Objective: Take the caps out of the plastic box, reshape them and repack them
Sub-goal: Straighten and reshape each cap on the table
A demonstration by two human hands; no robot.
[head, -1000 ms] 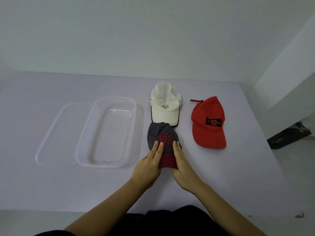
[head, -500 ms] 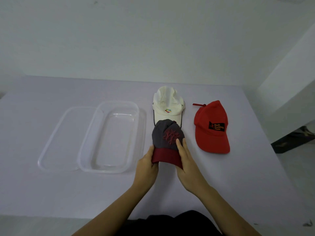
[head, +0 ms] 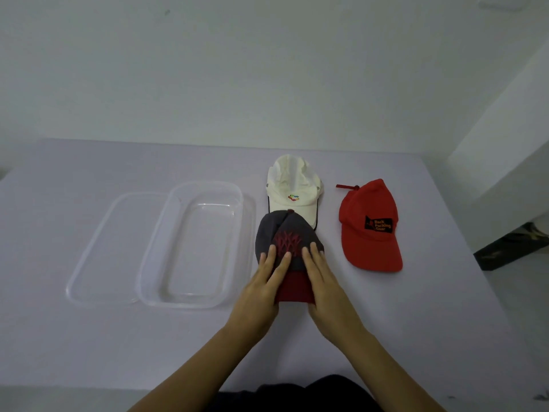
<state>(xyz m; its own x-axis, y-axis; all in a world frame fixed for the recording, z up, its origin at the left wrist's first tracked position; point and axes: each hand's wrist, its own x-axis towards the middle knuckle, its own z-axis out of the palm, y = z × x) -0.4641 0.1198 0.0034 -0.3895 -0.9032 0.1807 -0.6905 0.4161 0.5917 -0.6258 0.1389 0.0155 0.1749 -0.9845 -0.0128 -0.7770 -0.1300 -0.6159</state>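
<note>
Pale lilac tabletop point(head: 89, 337) is stretching out under a plain white wall, and the grey cap point(head: 285, 230) is lying on it near the middle, just right of the empty plastic box point(head: 193, 248) and overlapping the near brim of the white cap point(head: 292, 188). The left hand point(head: 261, 289) and right hand point(head: 326, 286) are both pressing flat on it, fingers straight over the crown, palms flanking its dark red brim. It is looking light, with a soft, floppy crown and a stiffer brim, so the brim edges are probably offering the surest hold. The red cap point(head: 368, 209) is sitting apart, further right.
</note>
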